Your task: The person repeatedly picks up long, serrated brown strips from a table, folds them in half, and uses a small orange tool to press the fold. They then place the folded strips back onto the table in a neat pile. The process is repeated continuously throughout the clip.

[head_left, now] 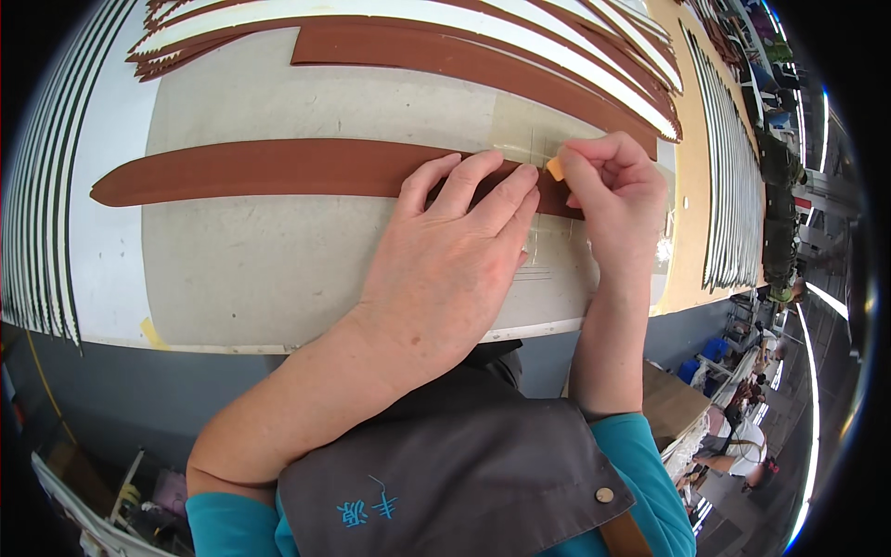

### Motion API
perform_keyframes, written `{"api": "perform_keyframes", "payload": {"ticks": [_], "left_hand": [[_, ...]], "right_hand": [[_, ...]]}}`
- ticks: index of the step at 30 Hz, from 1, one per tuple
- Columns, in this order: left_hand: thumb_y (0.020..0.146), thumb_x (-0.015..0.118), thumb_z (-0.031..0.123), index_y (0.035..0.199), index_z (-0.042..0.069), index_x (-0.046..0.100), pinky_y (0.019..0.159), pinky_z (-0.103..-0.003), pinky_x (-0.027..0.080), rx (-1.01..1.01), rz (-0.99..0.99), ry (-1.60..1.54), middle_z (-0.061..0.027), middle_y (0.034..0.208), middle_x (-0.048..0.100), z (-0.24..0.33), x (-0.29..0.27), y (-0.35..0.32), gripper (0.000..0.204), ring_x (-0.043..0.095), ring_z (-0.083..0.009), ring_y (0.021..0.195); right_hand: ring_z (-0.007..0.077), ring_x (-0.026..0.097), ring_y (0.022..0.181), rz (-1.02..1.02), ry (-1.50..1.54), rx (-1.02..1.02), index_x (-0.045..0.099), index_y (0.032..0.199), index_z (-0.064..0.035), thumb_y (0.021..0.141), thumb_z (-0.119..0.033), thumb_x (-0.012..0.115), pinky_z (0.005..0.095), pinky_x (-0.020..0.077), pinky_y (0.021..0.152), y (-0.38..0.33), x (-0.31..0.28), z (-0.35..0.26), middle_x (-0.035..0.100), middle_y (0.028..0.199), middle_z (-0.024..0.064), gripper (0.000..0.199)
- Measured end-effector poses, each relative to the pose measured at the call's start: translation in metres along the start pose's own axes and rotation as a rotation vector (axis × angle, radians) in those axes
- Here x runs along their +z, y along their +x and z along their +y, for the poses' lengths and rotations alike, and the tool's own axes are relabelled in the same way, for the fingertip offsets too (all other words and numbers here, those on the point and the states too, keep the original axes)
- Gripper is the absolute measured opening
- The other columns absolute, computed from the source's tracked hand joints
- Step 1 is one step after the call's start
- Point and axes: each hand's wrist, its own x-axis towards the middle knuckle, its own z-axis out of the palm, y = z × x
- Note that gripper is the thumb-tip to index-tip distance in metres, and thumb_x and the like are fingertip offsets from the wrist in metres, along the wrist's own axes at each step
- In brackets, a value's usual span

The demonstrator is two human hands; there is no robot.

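Observation:
A long brown leather-like strip (260, 168) lies across the grey work surface (278, 260), its tapered end at the left. My left hand (450, 246) rests flat on it right of the middle, fingers stretched out and pressing it down. Close by on the right, my right hand (617, 181) pinches a small yellow-orange piece (556, 169) between thumb and fingers, at the strip's upper edge. What kind of thing this piece is, I cannot make out. The right hand partly hides the strip's right end.
Beyond the strip lies another brown piece (371, 48), with a layered pile of brown and white strips (408, 17) behind it. Rows of dark-edged pale strips stand at the left (37, 204) and right (719, 158). Clear tape (566, 237) covers the surface near my hands. A person (742, 446) is far off at the right.

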Motion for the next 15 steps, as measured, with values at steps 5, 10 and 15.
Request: {"api": "perform_keyframes", "payload": {"ticks": [5,10,15], "left_hand": [[0.092,0.077,0.015,0.132,0.002,0.069,0.114,-0.049,0.041,0.005,0.002,-0.014,-0.0044,0.145,0.062,0.001,0.0,-0.001,0.043,0.051,-0.0292,0.138],[0.092,0.077,0.016,0.135,0.004,0.068,0.114,-0.05,0.04,0.002,-0.02,-0.007,-0.0048,0.146,0.062,0.004,-0.005,0.002,0.045,0.051,-0.0293,0.138],[0.094,0.075,0.016,0.137,0.006,0.067,0.116,-0.051,0.039,0.005,-0.066,0.031,-0.0053,0.15,0.061,0.008,-0.006,0.005,0.045,0.051,-0.0298,0.14]], "right_hand": [[0.0055,0.062,0.065,0.161,0.134,-0.116,0.075,0.102,-0.0002,0.095,-0.001,0.076,0.0203,0.048,0.059,0.003,-0.036,0.01,0.075,0.087,0.0046,0.007],[0.0059,0.063,0.073,0.437,-0.092,-0.129,0.074,0.112,0.0026,0.099,-0.006,0.077,0.0199,0.05,0.068,0.005,-0.153,0.063,0.075,0.09,0.004,0.016],[0.0052,0.063,0.079,0.523,-0.388,0.075,0.075,0.12,-0.0007,0.099,-0.019,0.078,0.0228,0.0497,0.069,-0.005,-0.244,0.117,0.074,0.093,0.0015,0.028]]}}
